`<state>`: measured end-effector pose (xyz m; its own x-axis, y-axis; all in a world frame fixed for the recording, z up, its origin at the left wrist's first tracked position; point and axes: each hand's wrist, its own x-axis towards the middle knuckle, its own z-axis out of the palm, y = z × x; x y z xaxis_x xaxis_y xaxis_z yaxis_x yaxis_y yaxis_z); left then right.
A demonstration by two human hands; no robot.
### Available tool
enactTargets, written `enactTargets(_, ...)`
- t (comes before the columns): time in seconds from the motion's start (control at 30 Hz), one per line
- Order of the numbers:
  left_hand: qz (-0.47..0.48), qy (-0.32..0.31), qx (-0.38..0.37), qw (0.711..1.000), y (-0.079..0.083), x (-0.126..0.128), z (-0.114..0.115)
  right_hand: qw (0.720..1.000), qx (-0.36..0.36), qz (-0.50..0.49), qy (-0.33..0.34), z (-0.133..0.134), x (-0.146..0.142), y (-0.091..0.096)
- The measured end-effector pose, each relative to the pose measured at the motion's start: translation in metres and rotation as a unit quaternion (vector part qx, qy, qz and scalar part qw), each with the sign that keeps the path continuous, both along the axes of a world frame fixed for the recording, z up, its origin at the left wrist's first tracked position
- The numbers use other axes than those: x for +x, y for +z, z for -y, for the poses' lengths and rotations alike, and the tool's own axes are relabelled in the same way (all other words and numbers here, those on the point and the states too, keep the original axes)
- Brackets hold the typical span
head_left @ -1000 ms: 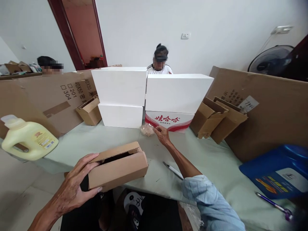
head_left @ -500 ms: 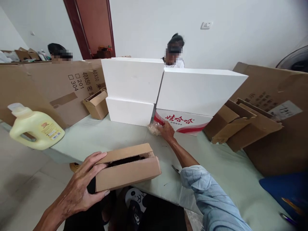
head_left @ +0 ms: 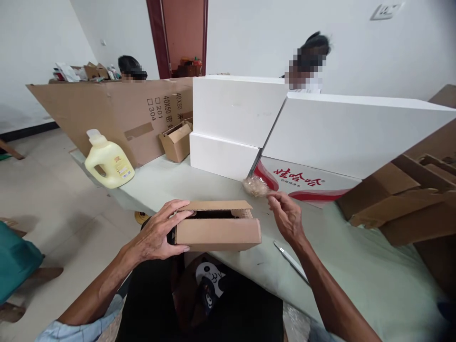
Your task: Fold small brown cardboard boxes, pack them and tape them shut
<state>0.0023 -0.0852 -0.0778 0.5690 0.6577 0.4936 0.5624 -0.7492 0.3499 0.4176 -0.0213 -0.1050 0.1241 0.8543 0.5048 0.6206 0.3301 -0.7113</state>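
Observation:
My left hand [head_left: 160,232] grips the left end of a small brown cardboard box [head_left: 219,233], fingers on top and thumb underneath. A narrow gap along the box's top shows a dark inside. My right hand [head_left: 288,216] is at the near right edge of a crumpled ball of clear plastic [head_left: 255,186]. Its thumb and fingertips are pinched together; whether a bit of plastic is between them is unclear. The ball lies on the table against the white boxes. Beneath my right forearm lies a slim silver tool, like a knife [head_left: 290,259].
White boxes [head_left: 228,111] are stacked at the back, above a red-and-white printed carton [head_left: 309,178]. A yellow jug [head_left: 110,161] stands left, by a large brown carton [head_left: 124,109]. Open brown boxes [head_left: 384,190] sit right on the green-covered table [head_left: 356,266]. Two people are behind the boxes.
The view has turned left. My right hand has drawn back from the plastic ball to its near right edge; the ball stays by the boxes. My left hand still grips the cardboard box.

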Motion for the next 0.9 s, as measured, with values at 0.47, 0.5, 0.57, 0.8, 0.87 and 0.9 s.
enactTargets(0.47,-0.055,-0.021,-0.093,0.994,0.016,-0.012,-0.014,0.958,0.137,0.188,0.165,0.092,-0.042,0.034)
enactTargets(0.5,-0.065,-0.024,-0.096,0.993,0.019,-0.013,-0.015,0.96,0.132,0.183,0.166,0.094,-0.043,0.035)
enactTargets(0.57,-0.081,-0.026,-0.095,0.992,0.024,-0.013,-0.018,0.959,0.113,0.167,0.197,0.097,-0.045,0.04)
enactTargets(0.8,-0.183,-0.036,-0.103,0.977,0.046,-0.008,-0.024,0.911,0.028,0.227,0.344,0.099,-0.059,0.066)
enactTargets(0.87,-0.215,-0.044,-0.11,0.97,0.05,-0.007,-0.028,0.894,0.015,0.27,0.356,0.099,-0.064,0.073)
enactTargets(0.9,-0.227,-0.046,-0.112,0.966,0.052,-0.006,-0.029,0.888,0.013,0.289,0.358,0.099,-0.066,0.076)
